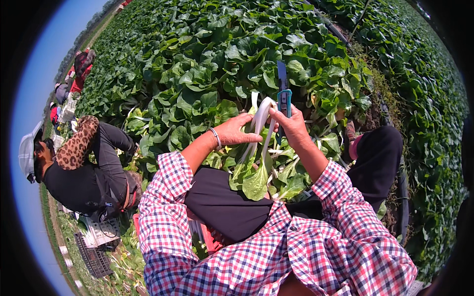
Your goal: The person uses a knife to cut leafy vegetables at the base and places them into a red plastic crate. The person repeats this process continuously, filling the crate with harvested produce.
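A head of bok choy hangs between my hands, its white base up and its green leaves drooping over my lap. My left hand, with a bracelet at the wrist, cups the white stalks from the left, thumb in front. In my right hand is a utility knife with a teal-edged handle, its blade pointing up and away from me. The right thumb also touches the bok choy near its base. Loose trimmed leaves lie below my hands.
Dense growing greens spread ahead. A black hose runs along the right furrow. A co-worker crouches at left, near a white crate and a black crate. A red crate is beneath me. More people work farther off.
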Demonstrator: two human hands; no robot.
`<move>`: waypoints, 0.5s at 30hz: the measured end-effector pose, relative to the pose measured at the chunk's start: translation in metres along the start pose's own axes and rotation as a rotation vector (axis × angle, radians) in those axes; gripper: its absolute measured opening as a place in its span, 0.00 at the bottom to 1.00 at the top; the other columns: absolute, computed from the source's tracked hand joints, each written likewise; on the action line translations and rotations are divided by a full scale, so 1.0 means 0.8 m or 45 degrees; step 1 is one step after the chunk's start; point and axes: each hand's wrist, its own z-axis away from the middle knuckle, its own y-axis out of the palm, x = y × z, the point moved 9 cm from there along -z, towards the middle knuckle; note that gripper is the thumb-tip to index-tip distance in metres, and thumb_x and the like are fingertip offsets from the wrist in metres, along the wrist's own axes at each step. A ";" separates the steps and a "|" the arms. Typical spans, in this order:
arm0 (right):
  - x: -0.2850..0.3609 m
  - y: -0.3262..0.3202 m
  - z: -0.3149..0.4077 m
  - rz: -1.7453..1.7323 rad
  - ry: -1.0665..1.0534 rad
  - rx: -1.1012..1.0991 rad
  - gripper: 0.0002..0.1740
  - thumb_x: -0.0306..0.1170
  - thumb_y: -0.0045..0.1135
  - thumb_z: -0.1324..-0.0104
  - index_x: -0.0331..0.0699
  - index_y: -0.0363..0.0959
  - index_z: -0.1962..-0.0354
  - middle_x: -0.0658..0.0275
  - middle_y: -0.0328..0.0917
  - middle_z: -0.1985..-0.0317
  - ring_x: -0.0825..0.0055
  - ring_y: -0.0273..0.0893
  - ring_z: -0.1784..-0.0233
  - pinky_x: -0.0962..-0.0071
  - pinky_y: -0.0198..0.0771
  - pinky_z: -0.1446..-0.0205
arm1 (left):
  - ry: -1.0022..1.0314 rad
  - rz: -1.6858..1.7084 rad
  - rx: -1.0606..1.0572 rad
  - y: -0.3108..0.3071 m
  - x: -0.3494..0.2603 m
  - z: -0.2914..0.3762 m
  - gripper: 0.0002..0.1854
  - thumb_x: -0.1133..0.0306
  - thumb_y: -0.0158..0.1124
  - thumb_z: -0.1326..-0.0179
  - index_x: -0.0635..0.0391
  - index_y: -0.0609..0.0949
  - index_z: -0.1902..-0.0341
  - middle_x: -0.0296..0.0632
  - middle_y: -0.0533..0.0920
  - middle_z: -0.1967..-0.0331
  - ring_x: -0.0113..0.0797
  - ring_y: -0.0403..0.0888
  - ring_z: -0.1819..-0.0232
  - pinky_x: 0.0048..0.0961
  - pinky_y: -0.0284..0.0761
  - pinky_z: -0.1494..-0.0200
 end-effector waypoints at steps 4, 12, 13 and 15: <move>-0.009 -0.004 -0.002 0.073 0.043 0.027 0.13 0.36 0.61 0.42 0.37 0.71 0.65 0.67 0.75 0.78 0.87 0.67 0.80 0.86 0.63 0.77 | 0.016 -0.161 -0.201 -0.011 0.008 -0.006 0.37 0.49 0.71 0.62 0.57 0.75 0.47 0.59 0.52 0.33 0.53 0.56 0.34 0.35 0.56 0.34; -0.023 -0.062 -0.003 0.418 0.112 0.037 0.13 0.37 0.58 0.41 0.36 0.73 0.64 0.69 0.75 0.77 0.87 0.69 0.77 0.85 0.63 0.74 | 0.087 -0.055 -0.243 -0.022 0.023 -0.012 0.28 0.57 0.71 0.63 0.59 0.75 0.59 0.55 0.74 0.50 0.45 0.72 0.46 0.35 0.69 0.49; -0.026 -0.073 -0.004 0.444 0.128 0.012 0.13 0.37 0.58 0.41 0.36 0.73 0.64 0.69 0.75 0.77 0.87 0.69 0.78 0.86 0.64 0.75 | -0.008 -0.056 -0.205 -0.020 0.033 -0.012 0.27 0.59 0.71 0.62 0.60 0.74 0.58 0.51 0.76 0.53 0.41 0.75 0.51 0.33 0.70 0.51; -0.026 -0.102 -0.006 0.365 0.094 -0.136 0.14 0.37 0.59 0.41 0.36 0.73 0.63 0.69 0.75 0.77 0.87 0.68 0.79 0.85 0.65 0.76 | -0.093 -0.105 -0.203 -0.020 0.044 -0.009 0.27 0.61 0.70 0.61 0.60 0.74 0.57 0.48 0.79 0.59 0.38 0.78 0.58 0.31 0.72 0.54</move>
